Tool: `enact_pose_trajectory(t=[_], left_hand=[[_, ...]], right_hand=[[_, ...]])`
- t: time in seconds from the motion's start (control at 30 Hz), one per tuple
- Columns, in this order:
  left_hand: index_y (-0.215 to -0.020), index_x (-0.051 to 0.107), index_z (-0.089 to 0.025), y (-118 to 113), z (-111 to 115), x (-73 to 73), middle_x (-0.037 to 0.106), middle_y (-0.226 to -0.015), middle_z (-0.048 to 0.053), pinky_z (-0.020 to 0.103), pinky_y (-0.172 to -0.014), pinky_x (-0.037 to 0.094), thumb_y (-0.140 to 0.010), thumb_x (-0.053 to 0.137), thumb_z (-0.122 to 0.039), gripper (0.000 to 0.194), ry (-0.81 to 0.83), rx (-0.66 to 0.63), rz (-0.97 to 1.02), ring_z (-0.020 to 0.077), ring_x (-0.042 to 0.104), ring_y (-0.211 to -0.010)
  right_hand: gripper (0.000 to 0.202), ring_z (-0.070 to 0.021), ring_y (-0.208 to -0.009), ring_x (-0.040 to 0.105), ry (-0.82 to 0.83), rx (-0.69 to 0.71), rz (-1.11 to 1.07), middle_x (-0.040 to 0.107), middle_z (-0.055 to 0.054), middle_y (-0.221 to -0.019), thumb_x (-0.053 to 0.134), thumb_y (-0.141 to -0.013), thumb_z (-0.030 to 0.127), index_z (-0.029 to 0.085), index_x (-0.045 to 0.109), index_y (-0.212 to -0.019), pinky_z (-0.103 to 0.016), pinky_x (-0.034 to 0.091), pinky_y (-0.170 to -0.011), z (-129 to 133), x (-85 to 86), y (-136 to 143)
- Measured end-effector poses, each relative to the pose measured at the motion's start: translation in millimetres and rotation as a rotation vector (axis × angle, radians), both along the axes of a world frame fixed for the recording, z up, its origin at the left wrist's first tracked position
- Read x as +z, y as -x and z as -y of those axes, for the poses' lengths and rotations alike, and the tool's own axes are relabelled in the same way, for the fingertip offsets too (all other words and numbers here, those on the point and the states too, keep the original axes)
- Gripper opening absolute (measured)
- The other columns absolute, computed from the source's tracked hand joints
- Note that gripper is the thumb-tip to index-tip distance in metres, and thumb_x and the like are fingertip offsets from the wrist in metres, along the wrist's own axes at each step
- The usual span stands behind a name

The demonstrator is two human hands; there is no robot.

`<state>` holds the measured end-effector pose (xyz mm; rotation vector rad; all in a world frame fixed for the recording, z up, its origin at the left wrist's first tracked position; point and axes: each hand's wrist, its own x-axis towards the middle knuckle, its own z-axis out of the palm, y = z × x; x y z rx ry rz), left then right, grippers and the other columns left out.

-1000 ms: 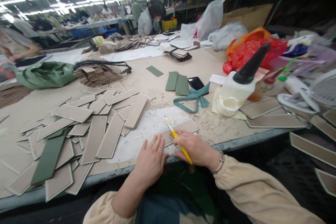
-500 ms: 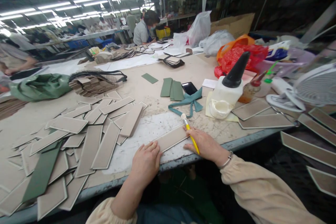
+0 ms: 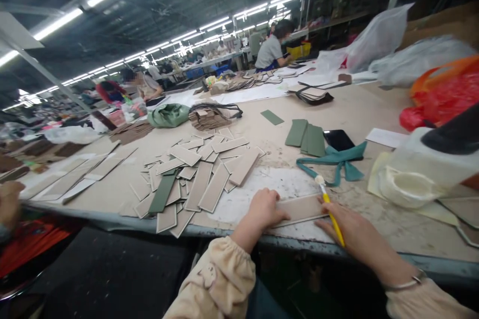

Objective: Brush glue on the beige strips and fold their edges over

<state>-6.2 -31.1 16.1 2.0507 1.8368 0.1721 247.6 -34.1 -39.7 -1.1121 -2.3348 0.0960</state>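
A beige rectangular panel (image 3: 301,209) with pale edging lies on the table near its front edge. My left hand (image 3: 264,209) rests on the panel's left end, fingers flat and thumb stretched along it. At the other end, my right hand (image 3: 354,227) is closed around a yellow-handled brush (image 3: 334,217), whose whitish bristles point away from me. Fingers of that hand also touch the panel. To the left is a loose pile of similar edged panels (image 3: 200,184), with a dark green strip (image 3: 163,192) among them. A teal cloth tie (image 3: 339,159) lies just beyond the brush.
A white glue bottle (image 3: 422,159) with a black cone stands at right. Behind lie green pieces (image 3: 305,137), a black phone (image 3: 339,139) and a red plastic bag (image 3: 441,99). A co-worker (image 3: 271,47) sits across the table; another person's hand (image 3: 10,204) shows at far left.
The view has swung left, bringing more of the table's left side and another person's hand into sight. Both my hands stay on the panel, and the brush remains in my right hand.
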Motion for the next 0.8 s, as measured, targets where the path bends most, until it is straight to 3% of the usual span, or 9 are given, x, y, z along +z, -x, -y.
enact_pose_trajectory(t=[0.13,0.23,0.43,0.6,0.8], left_hand=[[-0.083,0.07,-0.019,1.7,-2.8,-2.4,0.062,-0.084,0.003,0.028,-0.07,0.042,-0.063,0.076,-0.048,0.036,0.093,0.061,0.236,0.021,0.056,-0.083],[-0.065,0.063,-0.016,4.4,2.7,-2.8,0.053,-0.066,-0.001,0.025,-0.059,0.034,-0.07,0.066,-0.045,0.029,0.142,0.085,0.489,0.0154,0.05,-0.069],[-0.063,0.055,-0.015,6.2,12.4,7.5,0.043,-0.058,-0.005,0.023,-0.056,0.028,-0.068,0.066,-0.048,0.036,0.312,0.124,0.895,0.0102,0.039,-0.058],[-0.065,0.053,-0.015,7.6,15.1,10.0,0.042,-0.058,-0.005,0.022,-0.055,0.027,-0.068,0.069,-0.052,0.04,0.371,0.111,0.908,0.0098,0.037,-0.057],[-0.069,0.058,-0.013,12.1,18.5,8.7,0.044,-0.06,-0.003,0.022,-0.059,0.029,-0.079,0.056,-0.058,0.046,0.377,0.065,0.928,0.0104,0.038,-0.061]], right_hand=[[0.016,-0.0261,-0.099,0.067,-0.166,0.025,-0.114,0.066,-0.013,-0.114,0.055,-0.091,0.035,0.02,0.055,-0.098,-0.04,0.055,-0.084,-1.6,5.0,-0.4],[0.018,-0.025,-0.095,0.068,-0.239,-0.089,-0.231,0.068,-0.011,-0.109,0.06,-0.089,0.034,0.021,0.053,-0.099,-0.037,0.056,-0.079,-2.3,17.2,-0.1],[0.014,-0.0214,-0.093,0.068,-0.115,-0.243,-0.41,0.069,-0.007,-0.101,0.059,-0.09,0.031,0.023,0.048,-0.092,-0.031,0.054,-0.077,-5.8,37.5,6.1],[0.016,-0.0128,-0.06,0.058,-0.029,-0.292,-0.58,0.057,0.003,-0.069,0.058,-0.089,0.034,0.024,0.048,-0.081,-0.023,0.048,-0.058,-1.5,51.2,14.7],[0.02,-0.011,-0.058,0.052,-0.008,-0.271,-0.606,0.051,0.004,-0.063,0.055,-0.089,0.029,0.022,0.048,-0.072,-0.021,0.044,-0.059,3.7,63.1,14.9]])
